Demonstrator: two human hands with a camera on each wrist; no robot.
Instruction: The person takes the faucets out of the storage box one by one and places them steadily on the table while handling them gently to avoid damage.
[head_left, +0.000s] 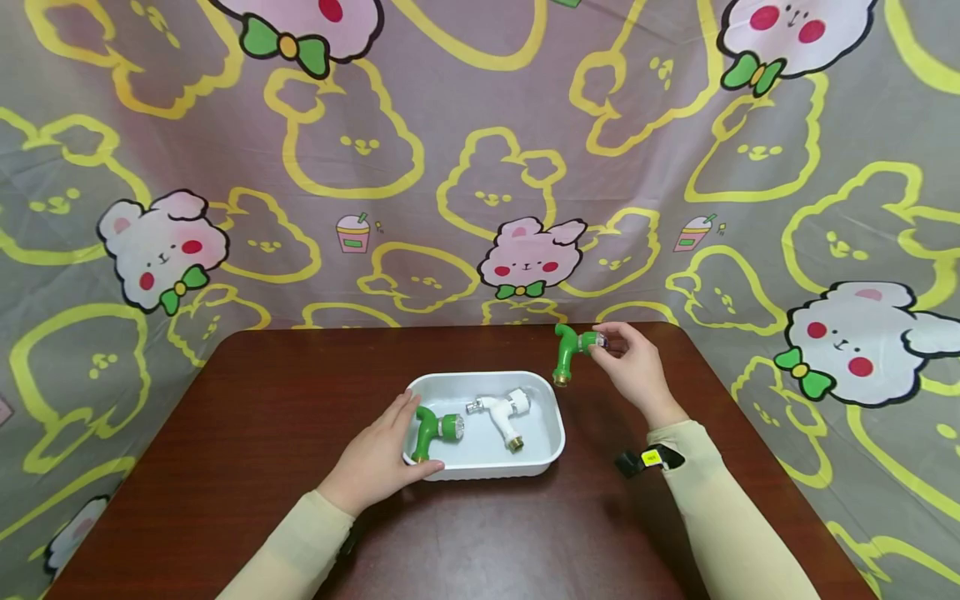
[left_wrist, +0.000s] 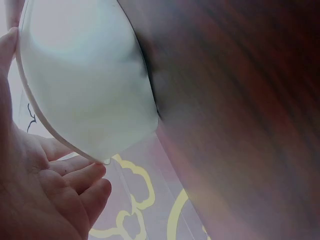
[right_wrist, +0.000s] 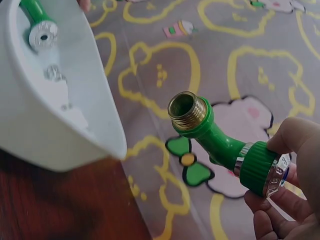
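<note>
In the head view my right hand [head_left: 639, 371] pinches a green faucet [head_left: 567, 352] by its knob, raised beside the right end of a white tray [head_left: 480, 472]. The right wrist view shows its brass threaded end [right_wrist: 187, 111] and the ribbed green knob between thumb and fingers. My left hand [head_left: 377, 460] holds the tray's left end, thumb along the front rim and fingers at the left rim. Inside the tray lie another green faucet [head_left: 429, 432], partly behind the left hand, and a white faucet [head_left: 498, 413] with a brass end.
A dark reddish-brown table [head_left: 247, 433] carries the tray. Behind it and on both sides hangs a cloth [head_left: 420, 217] printed with cartoon bears and rabbits. A black strap with a yellow label [head_left: 651, 457] sits at the right wrist.
</note>
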